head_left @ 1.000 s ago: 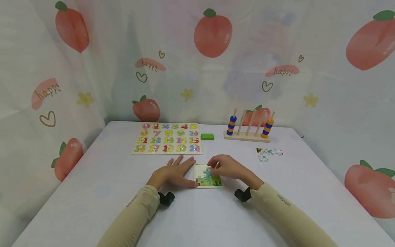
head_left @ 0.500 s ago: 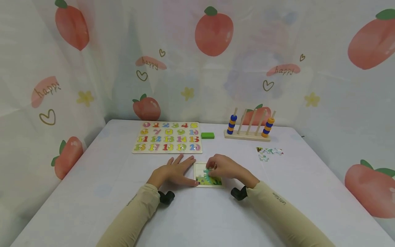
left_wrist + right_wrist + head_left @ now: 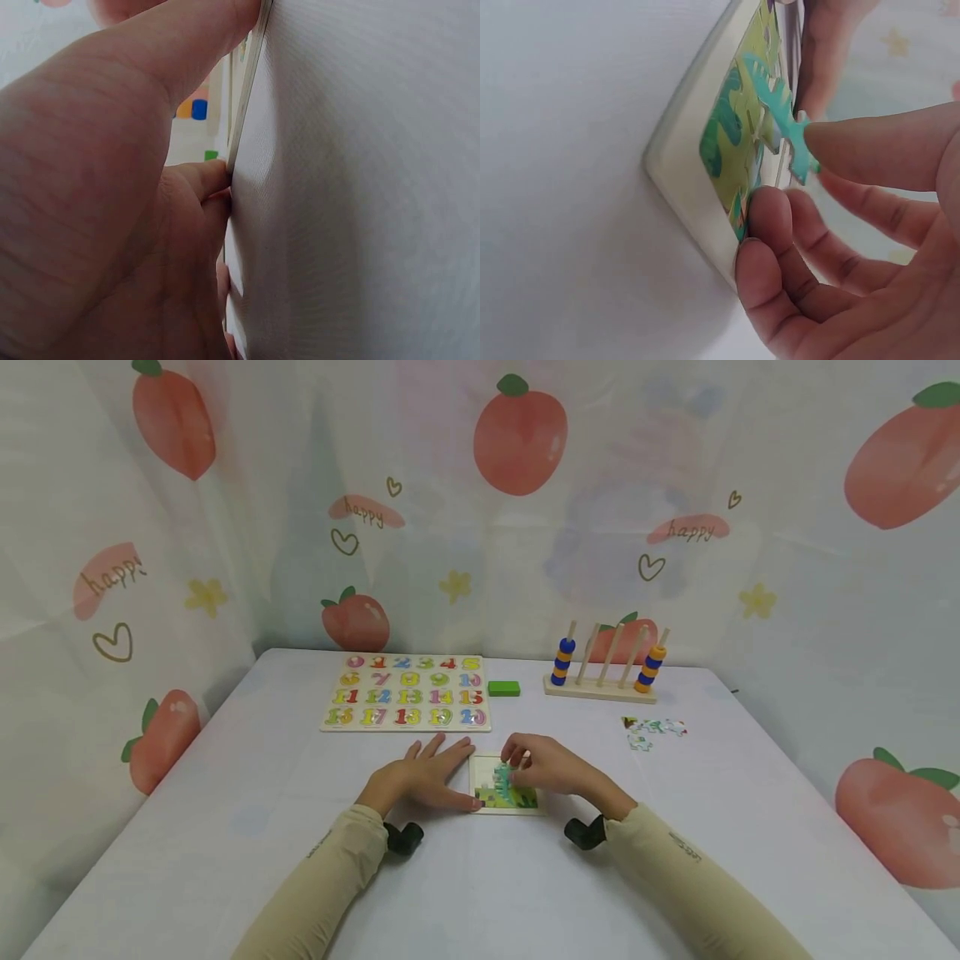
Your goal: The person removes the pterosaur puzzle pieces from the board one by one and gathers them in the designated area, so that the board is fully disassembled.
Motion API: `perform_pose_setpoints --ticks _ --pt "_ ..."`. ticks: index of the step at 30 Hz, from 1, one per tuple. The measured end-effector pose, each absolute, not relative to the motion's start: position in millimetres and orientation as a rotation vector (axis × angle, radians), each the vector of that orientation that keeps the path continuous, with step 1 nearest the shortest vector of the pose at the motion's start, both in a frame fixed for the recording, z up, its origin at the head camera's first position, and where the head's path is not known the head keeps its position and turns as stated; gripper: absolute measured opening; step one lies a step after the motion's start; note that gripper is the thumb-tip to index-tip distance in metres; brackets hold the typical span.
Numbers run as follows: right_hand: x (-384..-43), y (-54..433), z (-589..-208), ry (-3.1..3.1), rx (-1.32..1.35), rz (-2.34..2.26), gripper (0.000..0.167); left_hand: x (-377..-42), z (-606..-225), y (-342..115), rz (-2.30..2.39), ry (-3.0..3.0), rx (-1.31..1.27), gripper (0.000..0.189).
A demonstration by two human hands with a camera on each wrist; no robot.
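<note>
A small square jigsaw puzzle board (image 3: 507, 812) with a pale frame and a green scene lies between the hands. My left hand (image 3: 427, 782) is spread flat on the table, its thumb on the board's near left corner and a fingertip against its edge. My right hand (image 3: 553, 766) pinches a teal jigsaw piece (image 3: 780, 109) between thumb and index finger. In the right wrist view that piece stands tilted over the fitted green pieces (image 3: 731, 124), while the other fingertips rest at the frame's edge. Part of the board lies hidden behind the right fingers.
Loose jigsaw pieces (image 3: 655, 727) lie off to the right. Behind the hands are a number board (image 3: 406, 693), a green block (image 3: 504, 688) and a wooden peg stand (image 3: 600, 690) with blue and orange beads. A printed curtain (image 3: 517, 552) rises behind the table.
My right hand shifts slightly over the board, still pinching the teal piece, which now shows more upright. The left hand stays in place.
</note>
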State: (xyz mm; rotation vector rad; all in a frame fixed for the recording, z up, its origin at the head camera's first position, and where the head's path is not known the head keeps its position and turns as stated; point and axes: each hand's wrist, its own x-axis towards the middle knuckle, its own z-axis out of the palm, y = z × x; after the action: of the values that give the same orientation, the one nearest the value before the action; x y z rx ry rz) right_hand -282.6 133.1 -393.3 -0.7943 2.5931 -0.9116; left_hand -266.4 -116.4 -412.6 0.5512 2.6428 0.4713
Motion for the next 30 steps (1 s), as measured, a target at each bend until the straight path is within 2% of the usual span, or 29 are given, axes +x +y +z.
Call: perform_pose_setpoints --ticks 15,30 --pt "-278 144 -399 2.61 -0.851 -1.053 0.014 -268 -415 -119 0.449 2.656 0.584 0.103" --pt "-276 154 -400 2.632 -0.705 -1.203 0.017 -266 -412 -118 0.472 2.639 0.598 0.104"
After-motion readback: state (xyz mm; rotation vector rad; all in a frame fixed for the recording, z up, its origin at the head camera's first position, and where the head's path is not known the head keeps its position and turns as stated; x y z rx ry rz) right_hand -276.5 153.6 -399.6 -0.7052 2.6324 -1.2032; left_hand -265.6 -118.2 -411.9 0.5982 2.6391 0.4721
